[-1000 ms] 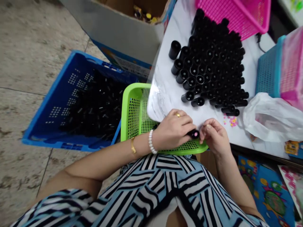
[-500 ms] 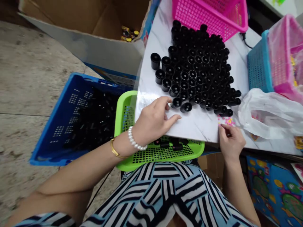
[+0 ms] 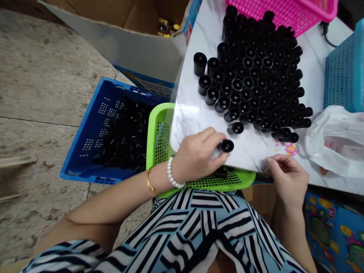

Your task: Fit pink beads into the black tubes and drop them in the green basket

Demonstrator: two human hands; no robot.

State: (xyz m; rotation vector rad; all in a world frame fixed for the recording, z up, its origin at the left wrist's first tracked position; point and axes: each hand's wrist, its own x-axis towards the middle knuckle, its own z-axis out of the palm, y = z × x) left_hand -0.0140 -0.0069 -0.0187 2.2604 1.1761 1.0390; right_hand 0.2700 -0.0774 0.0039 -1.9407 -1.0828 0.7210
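Black plastic tube, one, open at the visible end: pinched between thumb and fingers of the left grip, which is closed only to the tube's width, mouth left uncovered. Position: by the bench's near edge, just short of the nearest standing tube. Handling, as judged: light side pressure, mouth upward, fingertips clear of the rim, neighbours not knocked.

Right grip, one: fingers curled toward the thumb at the bench edge; cannot tell whether anything is between the tips. Just beside it: pink and yellow pellets, loose, best taken singly.

Beyond: black tubes, many, mostly upright, closely grouped. Below the bench edge: lime-green basket. Farther left: blue crate, with black pieces inside.
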